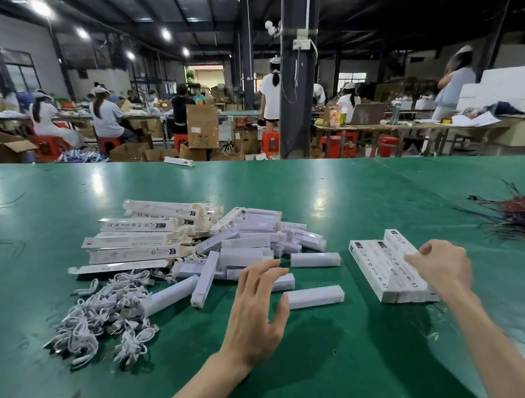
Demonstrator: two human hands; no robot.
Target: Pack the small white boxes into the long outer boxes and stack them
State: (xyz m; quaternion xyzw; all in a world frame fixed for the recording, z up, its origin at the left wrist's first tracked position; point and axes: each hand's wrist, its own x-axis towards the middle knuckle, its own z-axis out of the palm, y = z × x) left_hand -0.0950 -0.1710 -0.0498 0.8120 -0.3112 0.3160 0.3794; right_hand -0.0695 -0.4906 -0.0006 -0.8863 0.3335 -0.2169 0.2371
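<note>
White cardboard is what the task turns on: small white boxes (251, 244) are heaped loosely at the middle of the green worktop (305, 372), and a few are strayed toward its near edge. One loose box (313, 295) is found nearest the near edge, with its long axis laid roughly along that edge and its right end tipped slightly away.

The left hand (256, 310) is held just left of this box, with the thumb almost at its left end. Its grip is spread wide, nothing is held in it, and its fingertips are extended over another small box at the heap's near fringe. This hand is judged much the nearer of the two, so a short reach rightward, with the grip closed across the box's narrow width, would be called for.

Empty long outer boxes (137, 239) are laid flat toward the left edge, their long axes running left to right. A filled stack (383, 269) is placed toward the right edge, angled away. The right hand (443, 267) is rested on this stack with lightly bent fingers; it appears to be pressed rather than clasped.

Coiled white cables (107, 315) are piled near the left, by the near edge. Dark wires (521, 213) are bundled at the far right edge.
</note>
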